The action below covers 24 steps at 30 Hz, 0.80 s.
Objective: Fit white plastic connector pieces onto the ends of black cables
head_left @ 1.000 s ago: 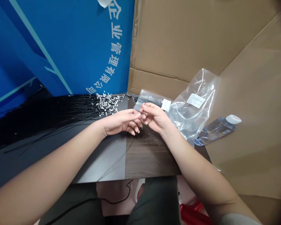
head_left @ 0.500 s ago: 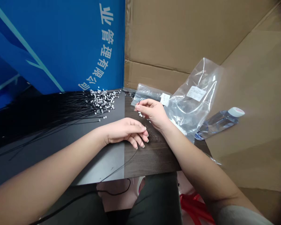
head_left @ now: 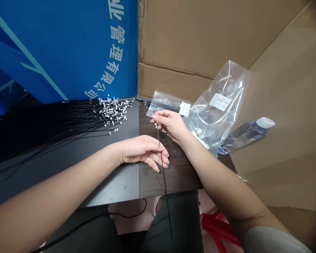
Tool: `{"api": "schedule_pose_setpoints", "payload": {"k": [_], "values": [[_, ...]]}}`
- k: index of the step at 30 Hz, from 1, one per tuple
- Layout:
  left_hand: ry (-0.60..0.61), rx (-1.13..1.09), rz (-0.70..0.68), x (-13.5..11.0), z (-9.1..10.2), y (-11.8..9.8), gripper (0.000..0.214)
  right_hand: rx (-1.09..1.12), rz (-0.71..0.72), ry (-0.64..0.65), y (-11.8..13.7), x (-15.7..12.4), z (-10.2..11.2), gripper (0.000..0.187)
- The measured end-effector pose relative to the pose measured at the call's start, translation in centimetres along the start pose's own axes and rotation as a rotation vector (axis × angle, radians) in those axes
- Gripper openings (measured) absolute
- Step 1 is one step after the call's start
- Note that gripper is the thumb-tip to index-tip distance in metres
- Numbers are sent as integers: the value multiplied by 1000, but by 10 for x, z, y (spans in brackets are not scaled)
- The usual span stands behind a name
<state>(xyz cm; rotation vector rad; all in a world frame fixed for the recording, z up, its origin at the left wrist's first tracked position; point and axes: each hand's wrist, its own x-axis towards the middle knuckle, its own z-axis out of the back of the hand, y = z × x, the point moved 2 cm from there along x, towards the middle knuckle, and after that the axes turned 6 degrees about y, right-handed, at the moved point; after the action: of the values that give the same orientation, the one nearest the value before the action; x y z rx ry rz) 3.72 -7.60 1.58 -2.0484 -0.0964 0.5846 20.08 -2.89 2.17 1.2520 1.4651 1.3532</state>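
Observation:
A thin black wire (head_left: 165, 184) runs almost straight from near my right fingertips, past my left hand and down over the table's front edge. My right hand (head_left: 171, 123) is closed in a pinch on its upper end. Lower on the same wire, my left hand (head_left: 144, 150) has its thumb pressed against the index finger, and the other fingers are loosely curled. Small white pieces (head_left: 156, 125) lie under and beside my right fingers. To the left is a large bundle of black wires (head_left: 50, 123) tipped with white connectors (head_left: 113, 109).
A small clear bag (head_left: 165, 102) and a larger labelled plastic bag (head_left: 228, 88) lie behind my right hand. Right of them a water bottle (head_left: 249, 135) leans on its side against the cardboard wall (head_left: 284, 105). A blue printed panel (head_left: 76, 45) stands behind the bundle.
The wire, which trailed down to the left in a curve, now hangs nearly straight with its lower end in front of my leg. My hands have barely moved.

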Motion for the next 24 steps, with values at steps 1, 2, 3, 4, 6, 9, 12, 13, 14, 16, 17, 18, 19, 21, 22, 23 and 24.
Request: {"api": "schedule_pose_setpoints", "payload": {"k": [1,2,3,4,6,9,12,13,14,16,17,18,19,21,22,23,24], "values": [[-4,-1,-5,0,1,0,22,13,-12,13,0,0,0,34],[-8,0,-11,1,2,0,23,24,-25,26,0,0,-1,33],[-13,4,-16,1,3,0,23,34,-39,36,0,0,-1,33],[-16,7,-18,1,4,0,23,42,-52,42,0,0,-2,33],[-27,14,-23,2,6,0,24,53,-65,42,0,0,-3,31],[-48,37,-24,2,6,0,28,63,-46,22,2,0,-3,28],[-99,97,-51,0,6,-4,38,84,0,-15,6,2,4,23],[-149,137,-82,-1,9,-7,39,93,21,-31,7,3,8,22],[-225,197,-123,-2,13,-10,37,104,44,-50,9,5,12,20],[-448,385,-211,-4,26,-19,31,126,94,-95,11,9,23,19],[-575,514,-240,-5,34,-23,28,139,120,-117,11,11,28,18],[-691,652,-250,-5,43,-27,27,152,143,-136,11,14,33,17],[-786,806,-249,-3,51,-30,26,162,162,-152,11,16,37,16],[-862,1164,-262,4,63,-36,22,165,182,-175,9,20,44,15],[-842,1331,-276,10,67,-38,22,160,185,-183,7,22,46,14],[-806,1456,-287,16,69,-40,24,157,185,-189,6,23,47,14],[-769,1540,-296,23,70,-41,26,156,185,-194,5,24,47,14]]}}
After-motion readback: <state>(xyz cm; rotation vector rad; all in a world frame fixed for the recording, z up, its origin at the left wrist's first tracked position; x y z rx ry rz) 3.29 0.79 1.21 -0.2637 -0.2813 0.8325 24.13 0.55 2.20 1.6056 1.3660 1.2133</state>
